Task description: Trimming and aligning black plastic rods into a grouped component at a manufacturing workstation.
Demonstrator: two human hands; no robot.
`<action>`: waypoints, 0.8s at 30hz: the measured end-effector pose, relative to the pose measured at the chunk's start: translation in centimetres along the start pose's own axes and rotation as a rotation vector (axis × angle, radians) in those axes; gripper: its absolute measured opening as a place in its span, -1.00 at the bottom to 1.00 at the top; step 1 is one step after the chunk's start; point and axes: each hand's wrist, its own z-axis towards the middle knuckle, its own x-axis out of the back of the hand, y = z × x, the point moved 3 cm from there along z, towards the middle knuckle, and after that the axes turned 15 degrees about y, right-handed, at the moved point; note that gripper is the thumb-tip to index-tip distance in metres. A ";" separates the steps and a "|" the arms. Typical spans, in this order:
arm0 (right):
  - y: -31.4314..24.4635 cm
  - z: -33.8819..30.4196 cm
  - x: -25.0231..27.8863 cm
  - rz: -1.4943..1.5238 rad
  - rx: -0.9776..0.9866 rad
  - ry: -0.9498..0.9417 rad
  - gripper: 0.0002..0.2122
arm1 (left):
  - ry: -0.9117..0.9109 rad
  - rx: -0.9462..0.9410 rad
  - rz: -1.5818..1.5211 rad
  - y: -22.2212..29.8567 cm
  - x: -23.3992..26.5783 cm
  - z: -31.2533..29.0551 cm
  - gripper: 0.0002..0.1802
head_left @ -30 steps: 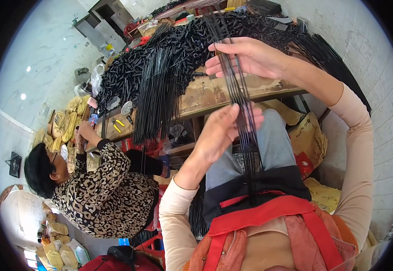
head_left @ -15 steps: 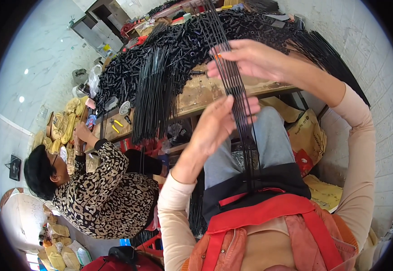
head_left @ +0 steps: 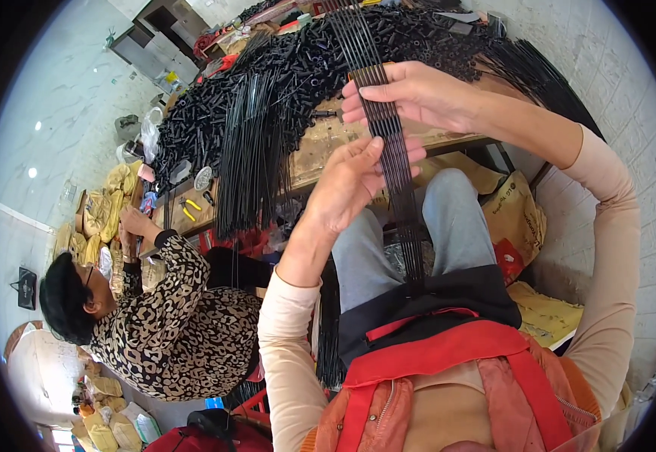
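Observation:
A row of thin black rods (head_left: 397, 162) lies side by side like a flat strip, running from my lap up over the table edge. My left hand (head_left: 354, 177) is closed on it at the middle, thumb on top and fingers behind. Higher up, my right hand (head_left: 403, 94) grips the same rods, its thumb across the front and fingertips showing on the far side. The lower rod ends reach the dark apron (head_left: 433, 305) at my waist. The upper ends run out of the picture.
A wooden table (head_left: 328, 151) carries a big heap of short black tubular parts (head_left: 290, 68). Bundled black rods (head_left: 249, 166) hang over its front edge; more rods (head_left: 542, 79) lie at the right. Yellow-handled pliers (head_left: 188, 209) lie near a co-worker (head_left: 177, 324) seated at left.
The rods have gone from a loose, overlapping bunch to a flatter, evenly spread row. My left hand has moved slightly up along them; both hands keep hold.

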 end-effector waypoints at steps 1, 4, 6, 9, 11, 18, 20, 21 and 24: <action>-0.2 0.4 0.2 -0.027 0.056 0.011 -0.64 | -0.016 0.031 -0.067 0.3 0.2 0.7 -0.51; -0.2 0.5 -0.2 -0.029 0.132 0.044 -0.70 | -0.012 0.113 -0.257 -0.1 0.9 2.0 -0.43; 0.4 -1.6 -0.3 -0.352 0.025 0.119 -0.73 | 0.015 0.123 -0.344 -2.1 2.3 2.8 -0.40; 8.3 -4.0 0.7 -0.421 0.279 0.011 -0.83 | -0.101 0.320 -0.510 -6.5 4.2 4.8 -0.35; 13.7 -5.9 0.9 -0.423 0.265 -0.041 -0.83 | 0.111 0.426 -0.472 -7.4 5.3 6.9 -0.28; 12.5 1.7 2.7 -0.422 0.176 -0.030 -0.81 | 0.400 -0.147 -0.073 -5.7 13.7 20.2 -0.48; 13.5 3.6 2.9 -0.408 0.198 -0.047 -0.81 | 0.442 -0.301 -0.037 -6.3 18.9 19.3 -0.50; 14.7 3.7 4.0 -0.425 0.205 -0.031 -0.81 | 0.348 -0.175 -0.093 -6.6 17.8 17.8 -0.53; 16.6 3.5 6.1 -0.445 0.217 0.016 -0.79 | 0.096 0.089 0.601 -3.1 11.4 9.6 -0.67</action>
